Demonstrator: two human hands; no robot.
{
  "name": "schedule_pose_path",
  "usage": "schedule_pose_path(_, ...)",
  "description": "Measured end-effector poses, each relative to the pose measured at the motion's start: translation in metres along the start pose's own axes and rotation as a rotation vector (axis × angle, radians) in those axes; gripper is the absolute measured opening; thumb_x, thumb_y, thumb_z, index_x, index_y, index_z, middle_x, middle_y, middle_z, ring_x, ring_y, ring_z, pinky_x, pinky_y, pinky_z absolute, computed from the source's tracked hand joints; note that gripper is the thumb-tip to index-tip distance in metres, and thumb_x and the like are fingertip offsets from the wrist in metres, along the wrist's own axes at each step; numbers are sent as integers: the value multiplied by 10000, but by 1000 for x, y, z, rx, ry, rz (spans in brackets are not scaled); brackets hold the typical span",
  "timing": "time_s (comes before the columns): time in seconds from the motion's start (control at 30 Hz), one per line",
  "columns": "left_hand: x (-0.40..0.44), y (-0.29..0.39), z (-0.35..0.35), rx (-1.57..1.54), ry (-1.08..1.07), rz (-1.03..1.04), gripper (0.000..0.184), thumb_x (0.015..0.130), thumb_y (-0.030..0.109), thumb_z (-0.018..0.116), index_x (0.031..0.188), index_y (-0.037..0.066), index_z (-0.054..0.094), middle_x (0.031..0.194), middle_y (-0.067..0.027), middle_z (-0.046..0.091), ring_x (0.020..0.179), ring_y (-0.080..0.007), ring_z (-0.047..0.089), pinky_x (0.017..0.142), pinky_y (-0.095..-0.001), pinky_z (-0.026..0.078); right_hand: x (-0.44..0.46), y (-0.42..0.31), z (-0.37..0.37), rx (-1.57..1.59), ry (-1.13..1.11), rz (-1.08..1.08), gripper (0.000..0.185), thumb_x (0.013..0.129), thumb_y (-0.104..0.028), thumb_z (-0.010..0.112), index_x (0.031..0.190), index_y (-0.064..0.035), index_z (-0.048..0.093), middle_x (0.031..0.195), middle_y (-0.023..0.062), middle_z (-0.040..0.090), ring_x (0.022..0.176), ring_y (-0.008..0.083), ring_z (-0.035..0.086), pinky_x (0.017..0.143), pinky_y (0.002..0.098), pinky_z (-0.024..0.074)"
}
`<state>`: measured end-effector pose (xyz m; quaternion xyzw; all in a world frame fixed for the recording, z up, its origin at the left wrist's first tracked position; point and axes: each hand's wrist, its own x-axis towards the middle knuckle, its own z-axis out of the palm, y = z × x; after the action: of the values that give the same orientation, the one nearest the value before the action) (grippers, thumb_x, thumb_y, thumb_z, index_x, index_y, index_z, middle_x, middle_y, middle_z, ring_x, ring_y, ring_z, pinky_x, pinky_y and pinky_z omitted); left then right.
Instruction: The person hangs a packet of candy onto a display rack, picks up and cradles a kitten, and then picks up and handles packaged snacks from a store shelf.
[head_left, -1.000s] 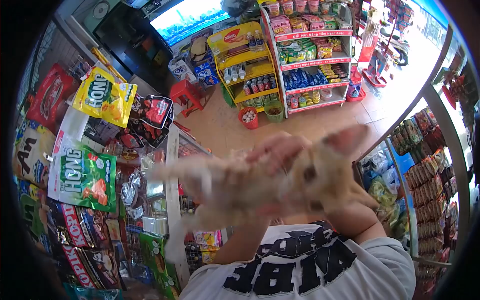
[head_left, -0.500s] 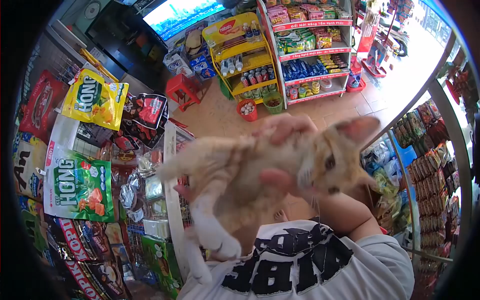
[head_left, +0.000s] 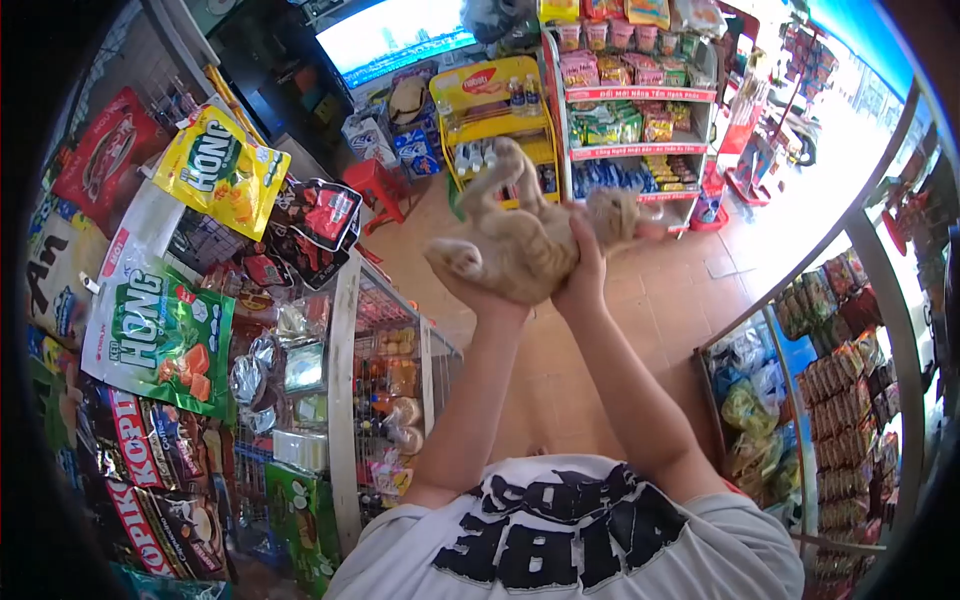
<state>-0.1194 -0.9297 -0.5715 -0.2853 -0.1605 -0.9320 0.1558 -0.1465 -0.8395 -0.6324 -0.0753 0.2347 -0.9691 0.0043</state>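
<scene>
Over on the far left of the yellow rack [head_left: 465, 95], look at these sweets: a red bag [head_left: 105, 160], then a yellow HONG bag [head_left: 222, 165], and nearer to us a green-and-white HONG bag [head_left: 165, 340] with black KOPIKO bags [head_left: 165, 480] below it. Just left of the rack, on the tiled floor [head_left: 640, 330], there's a red stool [head_left: 375, 185], and behind the rack, up and to its left, a bright screen [head_left: 395, 40] glows away.

Now the middle, and what a sight! In front of the rack, lifted well above the floor and covering part of its lower shelves from here, is a ginger kitten [head_left: 527, 250], belly up, hind legs in the air, head out to the right. The left hand [head_left: 500, 303] is beneath its rump, bearing it from below; its fingers are hidden behind the fur, so I can't tell how they're curled. And the right hand [head_left: 585, 270] is clasped about the front of the body, thumb laid along the near side just by the head, the other fingers out of sight.

Nearest us, well in front of the rack, a white shirt [head_left: 400, 560] with bold black lettering. Right beside the rack on its right, a white shelf unit [head_left: 640, 96] with red strips, packed with snacks! And far to the rack's right, much nearer to us, plastic bags [head_left: 750, 405], then rows of hanging packets [head_left: 850, 370].
</scene>
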Motion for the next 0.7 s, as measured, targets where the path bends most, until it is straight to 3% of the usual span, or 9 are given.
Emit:
schedule_pose_path(0.07, -8, -1, -11, 60, -30, 0, 752, 832, 462, 543, 1370, -64, 523, 1331, -213, 587, 1188, -330, 590, 1091, -443, 462, -5, 2, -9, 50, 44, 11, 353, 996, -274, 628, 1304, -109, 573, 1229, 51, 631, 1184, 219, 619, 1040, 401, 513)
schedule_pose_path(0.13, -18, 3, -31, 97, 89, -47, 705, 936, 562, 575, 1415, 51, 501, 1323, -159, 589, 1350, -322, 490, 1149, -477, 407, -7, -3, -8, 39, 38, 47, 350, 995, -314, 636, 1287, -129, 581, 1230, 42, 632, 1194, 217, 608, 1056, 396, 496)
schedule_pose_path(0.27, -19, -4, -38, -103, 51, 62, 765, 959, 657, 501, 1443, 66, 471, 1348, -128, 578, 1337, -329, 504, 1152, -500, 398, -7, -13, 2, 87, 21, 64, 391, 967, -319, 667, 1290, -119, 576, 1236, 54, 637, 1195, 232, 609, 1060, 422, 490)
schedule_pose_path(0.33, -20, -4, -32, -23, 327, 126, 793, 963, 738, 415, 1406, 90, 519, 1357, -90, 576, 1290, -316, 541, 1133, -520, 409, -8, -14, 4, 99, -12, 42, 418, 949, -297, 694, 1302, -109, 570, 1235, 62, 641, 1204, 246, 609, 1066, 444, 489)
schedule_pose_path(0.47, -12, 8, -31, 53, 100, 134, 841, 946, 757, 415, 1317, 20, 578, 1284, -183, 612, 1254, -326, 549, 1124, -488, 415, -1, -17, 5, 96, -11, 74, 401, 963, -375, 646, 1275, -130, 589, 1250, 56, 632, 1209, 238, 595, 1084, 438, 467)
schedule_pose_path(0.53, -4, 11, -40, 1, 29, 102, 712, 1001, 678, 380, 1358, 97, 585, 1285, -50, 627, 1216, -295, 578, 1118, -513, 415, 5, -24, 19, 135, -26, 91, 403, 961, -384, 647, 1271, -132, 594, 1250, 58, 632, 1213, 241, 594, 1083, 445, 468)
schedule_pose_path(0.57, 0, 9, -42, -2, 15, 105, 712, 1001, 678, 380, 1358, 97, 585, 1285, -50, 627, 1216, -295, 578, 1118, -513, 415, 9, -27, 27, 119, -10, 80, 405, 961, -389, 646, 1273, -137, 590, 1248, 63, 634, 1209, 249, 599, 1077, 455, 474)
schedule_pose_path(0.63, 13, 11, 0, 97, 317, 199, 651, 1025, 609, 384, 1365, 91, 583, 1251, -42, 647, 1193, -288, 589, 1108, -502, 424, 14, -34, 45, 103, -8, 55, 407, 961, -394, 646, 1275, -142, 585, 1245, 67, 635, 1205, 257, 604, 1072, 465, 480)
schedule_pose_path(0.7, 20, 14, 1, 22, 221, 190, 683, 1028, 638, 338, 1367, 96, 578, 1292, -63, 631, 1221, -284, 570, 1115, -504, 415, 17, -41, 57, 82, -33, 67, 407, 964, -399, 644, 1279, -152, 574, 1242, 77, 635, 1198, 271, 611, 1063, 478, 491)
